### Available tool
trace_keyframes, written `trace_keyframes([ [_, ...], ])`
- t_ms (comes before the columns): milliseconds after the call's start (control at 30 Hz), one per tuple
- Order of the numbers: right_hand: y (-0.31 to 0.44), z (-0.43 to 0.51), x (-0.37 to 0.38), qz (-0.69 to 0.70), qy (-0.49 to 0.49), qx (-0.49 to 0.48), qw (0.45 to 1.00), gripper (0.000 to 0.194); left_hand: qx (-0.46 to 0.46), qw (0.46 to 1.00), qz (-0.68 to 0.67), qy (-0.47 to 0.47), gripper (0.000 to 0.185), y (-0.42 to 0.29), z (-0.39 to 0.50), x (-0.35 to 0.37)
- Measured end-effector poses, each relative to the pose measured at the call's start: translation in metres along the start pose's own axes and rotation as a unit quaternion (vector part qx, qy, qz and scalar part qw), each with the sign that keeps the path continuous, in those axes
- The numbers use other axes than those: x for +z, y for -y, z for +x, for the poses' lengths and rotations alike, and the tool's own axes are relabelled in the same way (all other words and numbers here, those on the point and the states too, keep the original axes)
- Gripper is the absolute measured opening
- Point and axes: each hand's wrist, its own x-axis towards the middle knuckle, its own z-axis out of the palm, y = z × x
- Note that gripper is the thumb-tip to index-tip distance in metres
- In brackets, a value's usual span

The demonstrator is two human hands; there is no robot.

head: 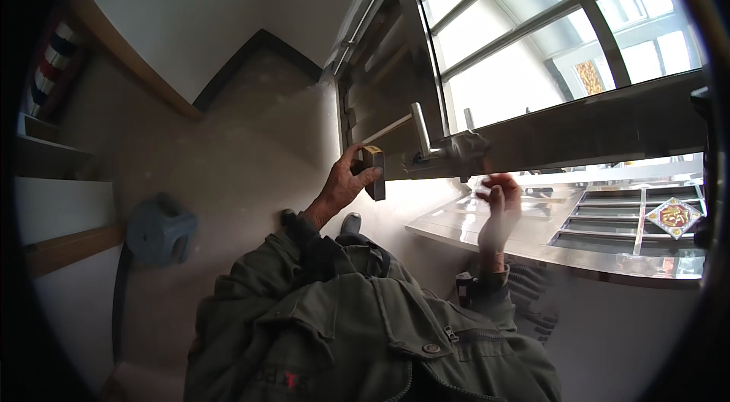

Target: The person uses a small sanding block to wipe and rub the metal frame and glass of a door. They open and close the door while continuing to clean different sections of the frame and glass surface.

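Observation:
My left hand (345, 182) grips a small dark block-shaped object (374, 174) with a yellow top end, thumb on its near side. It is held close to the lower left of a dark metal door (570, 119), near the lever handle (421, 131). A thin pale strip (388, 129) runs between the block and the handle; I cannot tell whether it belongs to either. My right hand (502, 202) is raised below the door's edge, right of the lock fitting (465, 148). Its fingers are bent and blurred, and I cannot make out anything in them.
A barred window (513, 31) fills the door's upper part. Behind my right hand stands a shiny metal door leaf (445, 219) with a diamond-shaped ornament (674, 218). A blue-grey plastic stool (159, 228) is on the floor to my left, near a white cabinet (68, 211).

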Motion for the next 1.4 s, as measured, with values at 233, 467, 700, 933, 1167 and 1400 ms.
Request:
trace_keyframes([
  [233, 0.031, 0.049, 0.009, 0.064, -0.077, -0.091, 0.991, 0.060, 0.083, 0.991, 0.097, 0.025, 0.081, -0.008, 0.068, 0.032],
  [467, 0.024, 0.074, 0.021, 0.071, -0.271, -0.070, 0.957, 0.046, 0.125, 0.989, 0.082, -0.011, 0.078, -0.003, 0.106, 0.046],
  [700, 0.035, 0.076, 0.038, 0.121, -0.274, -0.068, 0.952, 0.043, 0.149, 0.987, 0.053, 0.005, 0.074, -0.007, 0.122, 0.043],
  [933, 0.035, 0.078, 0.036, 0.118, -0.129, -0.112, 0.978, 0.053, 0.273, 0.951, 0.144, 0.023, 0.079, 0.007, 0.119, 0.062],
  [1167, 0.026, 0.086, 0.036, 0.084, -0.084, -0.141, 0.983, 0.058, 0.334, 0.925, 0.179, -0.036, 0.083, 0.027, 0.153, 0.071],
  [1400, 0.011, 0.084, 0.026, 0.087, -0.061, -0.142, 0.984, 0.056, 0.284, 0.955, 0.071, -0.049, 0.086, -0.021, 0.238, 0.039],
])
